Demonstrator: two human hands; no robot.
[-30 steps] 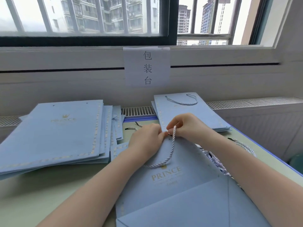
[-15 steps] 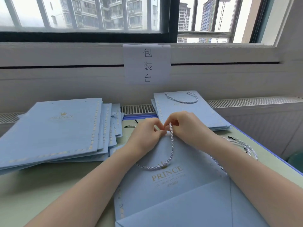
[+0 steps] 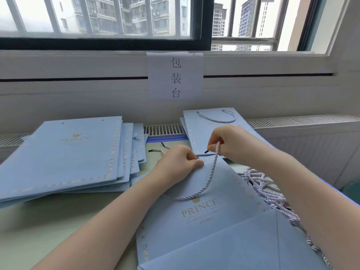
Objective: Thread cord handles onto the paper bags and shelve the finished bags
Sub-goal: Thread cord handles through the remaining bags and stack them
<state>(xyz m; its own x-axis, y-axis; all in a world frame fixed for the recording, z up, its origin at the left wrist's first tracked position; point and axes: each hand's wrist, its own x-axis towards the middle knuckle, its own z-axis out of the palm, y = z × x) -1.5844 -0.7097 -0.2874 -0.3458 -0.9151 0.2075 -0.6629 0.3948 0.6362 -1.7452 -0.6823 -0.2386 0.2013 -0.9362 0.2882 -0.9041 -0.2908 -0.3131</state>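
Right hand (image 3: 229,142) pinching cord (image 3: 211,172) above bag edge (image 3: 214,158)

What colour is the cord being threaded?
The cord is white twisted with pale lilac-blue, black-tipped; only the head view shows it.

Quick headcount around the paper sign (image 3: 175,76)

Two hands: left hand (image 3: 178,162) and right hand (image 3: 228,142), both below the sign. One bag being worked on (image 3: 204,211) with one cord (image 3: 206,180) on it. One stack of bags without handles (image 3: 64,154) lower left of the sign, too overlapped to count. One finished pile (image 3: 202,125) just under it, at least two bags. One tangle of spare cords (image 3: 263,184) lower right, uncountable.
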